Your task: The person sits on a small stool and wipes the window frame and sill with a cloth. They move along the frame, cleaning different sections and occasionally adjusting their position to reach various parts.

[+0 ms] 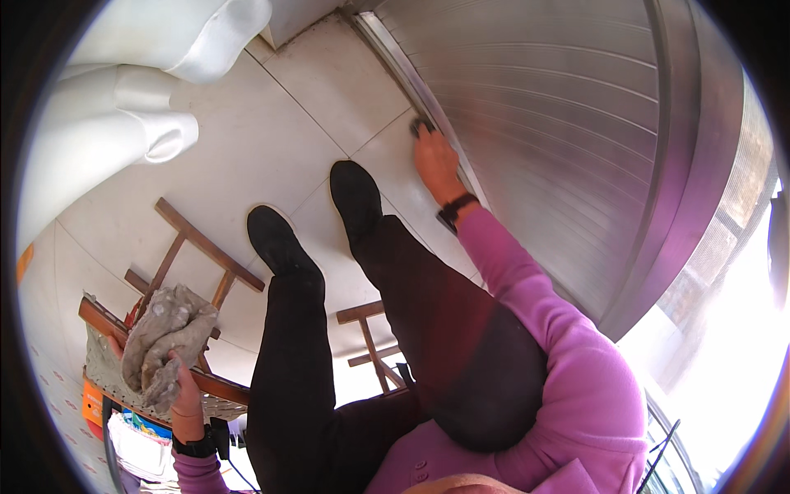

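My left hand [187,393] grips a crumpled grey cloth with pale spots [176,318], held up at the lower left over a wooden seat frame [219,383]. Farther off, my right arm stretches down toward the foot of a grey ribbed metal panel [543,148]. There my right hand [436,157] is closed around a small dark object [421,128], close to the metal bottom rail [426,92]. That object is blurred and mostly covered by the fingers, so its kind is unclear.
White draped fabric [105,117] hangs at the upper left above the pale tiled floor [253,142]. Wooden legs [210,244] of the seat reach toward my shoes, and a second wooden frame [369,339] stands beneath my legs. An orange item [92,401] and folded material [139,447] are at the lower left.
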`<state>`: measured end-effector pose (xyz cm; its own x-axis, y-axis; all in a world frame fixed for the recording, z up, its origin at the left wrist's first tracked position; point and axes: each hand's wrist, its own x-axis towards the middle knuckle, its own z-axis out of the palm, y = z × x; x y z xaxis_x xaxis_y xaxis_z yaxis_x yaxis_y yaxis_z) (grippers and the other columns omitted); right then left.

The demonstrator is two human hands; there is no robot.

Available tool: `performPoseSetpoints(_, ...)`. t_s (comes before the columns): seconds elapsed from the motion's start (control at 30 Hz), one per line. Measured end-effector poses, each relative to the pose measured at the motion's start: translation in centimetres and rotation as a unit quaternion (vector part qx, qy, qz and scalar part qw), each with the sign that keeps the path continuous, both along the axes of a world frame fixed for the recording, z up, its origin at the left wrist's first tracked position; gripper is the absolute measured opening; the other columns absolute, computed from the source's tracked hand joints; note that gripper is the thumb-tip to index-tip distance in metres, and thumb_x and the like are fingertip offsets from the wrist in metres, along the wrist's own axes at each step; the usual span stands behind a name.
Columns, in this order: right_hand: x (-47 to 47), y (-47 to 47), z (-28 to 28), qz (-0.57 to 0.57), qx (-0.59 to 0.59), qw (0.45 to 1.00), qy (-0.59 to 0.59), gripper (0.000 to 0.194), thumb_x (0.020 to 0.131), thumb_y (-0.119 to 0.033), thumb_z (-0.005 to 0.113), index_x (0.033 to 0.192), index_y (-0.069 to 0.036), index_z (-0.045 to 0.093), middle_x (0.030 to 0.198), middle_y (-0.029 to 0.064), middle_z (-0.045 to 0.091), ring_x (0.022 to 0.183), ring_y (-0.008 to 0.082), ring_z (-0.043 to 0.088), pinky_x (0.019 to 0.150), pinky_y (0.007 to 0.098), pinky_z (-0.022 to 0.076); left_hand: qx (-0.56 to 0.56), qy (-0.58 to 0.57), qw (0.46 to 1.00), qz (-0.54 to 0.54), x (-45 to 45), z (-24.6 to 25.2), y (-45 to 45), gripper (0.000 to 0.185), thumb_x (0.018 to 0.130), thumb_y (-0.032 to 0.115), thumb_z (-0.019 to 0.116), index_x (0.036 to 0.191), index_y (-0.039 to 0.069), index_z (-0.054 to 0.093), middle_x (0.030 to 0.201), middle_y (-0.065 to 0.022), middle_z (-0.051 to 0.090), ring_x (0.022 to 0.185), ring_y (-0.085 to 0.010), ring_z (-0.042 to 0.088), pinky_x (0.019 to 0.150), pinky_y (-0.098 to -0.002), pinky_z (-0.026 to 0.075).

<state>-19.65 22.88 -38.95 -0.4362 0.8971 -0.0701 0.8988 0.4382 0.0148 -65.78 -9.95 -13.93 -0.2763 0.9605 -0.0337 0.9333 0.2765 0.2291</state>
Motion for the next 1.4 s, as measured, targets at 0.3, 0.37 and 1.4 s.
performPoseSetpoints(0.3,15.7,-9.7,8.8,-0.116,-0.398,0.845,-0.338,0.025,0.08,-0.028,0.067,0.097,-0.009,0.069,0.099,0.0174,0.068,0.091,0.0349,0.066,0.073,0.048,0.0531,0.024,-0.035,0.999,0.005,0.2,0.0,0.4,0.055,0.091,0.034,0.053,0.131,-0.002,0.039,0.133,-0.0169,0.044,0.121,-0.0285,0.043,0.106,-0.0438,0.025)
performPoseSetpoints(0.37,8.7,-6.1,9.4,-0.068,-0.306,0.944,-0.102,0.036,0.079,-0.031,0.072,0.107,-0.008,0.068,0.102,0.0146,0.065,0.096,0.0347,0.063,0.079,0.0454,0.0516,0.043,-0.062,0.997,0.019,0.4,0.2,1.2,0.057,0.092,0.035,0.052,0.133,-0.002,0.038,0.135,-0.017,0.044,0.123,-0.0284,0.043,0.107,-0.0438,0.024)
performPoseSetpoints(1.4,-17.9,14.1,3.5,0.221,0.152,0.963,-0.037,0.034,0.077,-0.014,0.066,0.111,-0.013,0.066,0.093,0.0123,0.057,0.079,0.0317,0.06,0.065,0.0386,0.0534,0.096,-0.119,0.988,-0.006,1.3,3.6,7.3,0.03,0.093,0.022,0.039,0.107,0.004,0.058,0.095,-0.0083,0.067,0.098,-0.0268,0.059,0.115,-0.0568,0.016)
